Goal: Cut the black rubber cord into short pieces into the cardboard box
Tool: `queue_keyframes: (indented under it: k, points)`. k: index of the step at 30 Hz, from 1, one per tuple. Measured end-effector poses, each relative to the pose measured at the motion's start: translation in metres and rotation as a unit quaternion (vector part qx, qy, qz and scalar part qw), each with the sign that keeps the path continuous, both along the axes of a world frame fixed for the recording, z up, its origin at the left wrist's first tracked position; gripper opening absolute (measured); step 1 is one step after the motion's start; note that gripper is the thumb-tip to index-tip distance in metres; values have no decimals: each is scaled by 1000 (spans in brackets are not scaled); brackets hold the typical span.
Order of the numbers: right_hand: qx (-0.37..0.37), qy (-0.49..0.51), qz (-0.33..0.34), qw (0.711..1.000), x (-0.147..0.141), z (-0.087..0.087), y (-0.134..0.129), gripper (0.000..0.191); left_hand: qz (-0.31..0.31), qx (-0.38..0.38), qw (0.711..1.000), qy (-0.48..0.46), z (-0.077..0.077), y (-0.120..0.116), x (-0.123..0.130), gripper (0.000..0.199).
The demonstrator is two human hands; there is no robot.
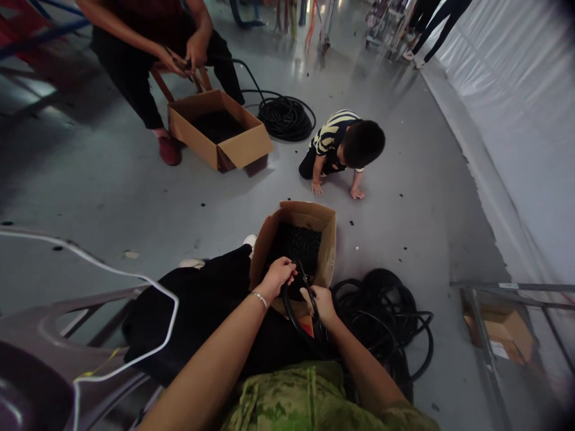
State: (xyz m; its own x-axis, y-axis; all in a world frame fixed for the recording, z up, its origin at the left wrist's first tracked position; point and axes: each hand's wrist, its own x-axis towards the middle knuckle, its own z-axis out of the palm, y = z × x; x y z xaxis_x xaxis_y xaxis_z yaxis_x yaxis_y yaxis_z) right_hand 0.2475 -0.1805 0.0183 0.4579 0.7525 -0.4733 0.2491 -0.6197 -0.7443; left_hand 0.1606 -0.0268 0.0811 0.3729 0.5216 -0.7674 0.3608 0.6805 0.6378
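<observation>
My left hand (279,274) is closed in a pinch on the end of a black rubber hose (290,311), which curves down toward my lap. In my right hand (322,304) is a pair of scissors (305,275), the dark blades pointing up toward the hose end at my left fingertips. Both hands are above the near side of an open cardboard box (329,248). Many small black pieces (305,239) lie inside it. To the right of my right forearm, a loose heap of black hose (381,311) rests on the floor.
Across from me a seated person (197,45) works over another cardboard box (193,134), beside coiled black hose (287,117). A child (335,140) crouches on the floor beyond my box. A white cable (175,311) crosses at left; a metal frame (480,329) stands at right.
</observation>
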Motion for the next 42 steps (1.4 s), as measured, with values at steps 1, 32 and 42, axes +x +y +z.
queue_keyframes:
  k: [1, 32, 42]
  points:
    - [-1, 14, -5, 1000, 0, 1, -1, 58, 10, -6, 1000, -16, 1, 0, 0, 16]
    - [41, 54, 142, 987, 40, 48, 22, 32, 91, 51, 989, -101, 19, 3, -4, 15]
    - [45, 38, 134, 989, 33, 40, 19, 45, 81, 46, 992, -87, 15, 4, -4, 14]
